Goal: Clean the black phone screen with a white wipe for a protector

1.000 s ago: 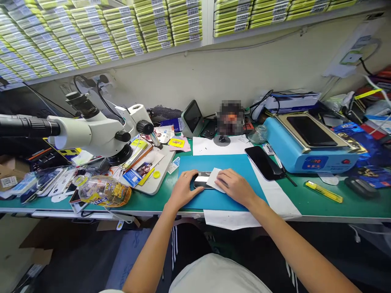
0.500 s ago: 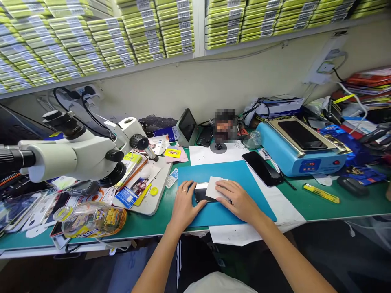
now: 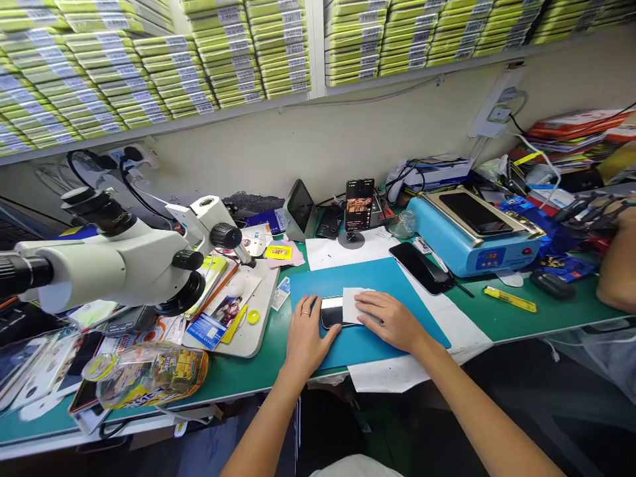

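Phone [image 3: 332,317] flat on blue mat [image 3: 342,277], between both hands; pale reflection across its glossy face, right part covered by white sheet [image 3: 350,306]. Left hand [image 3: 307,331] around the phone's left end: thumb along near edge, fingertips by far left corner, part-curled, phone clasped lightly between. Right hand [image 3: 385,318] over the phone's right end: fingers close together, bent across the white sheet and in hold of it; right tip of phone hidden beneath. Under the mat, white paper [image 3: 385,377], sticking out at the near edge of green worktop [image 3: 272,344]. Right of mat, just beside it: black phone [image 3: 416,265], face up, slightly askew. Behind mat: lit phone [image 3: 360,212] upright on round-based stand [image 3: 351,240], glass jar [image 3: 403,225] to its right. Farther right: blue machine [image 3: 442,238] with red digits, dark phone [image 3: 474,211] flat on its top plate; yellow cutter [image 3: 510,299] in front. At far right edge, another person's arm [image 3: 619,265]. Left of mat, well apart from hands: white microscope [image 3: 99,268] above papers and sleeves, clear bottle [image 3: 149,374] lying on its side near worktop edge. Overhead: shelf stacked with yellow-green packs [image 3: 233,59].
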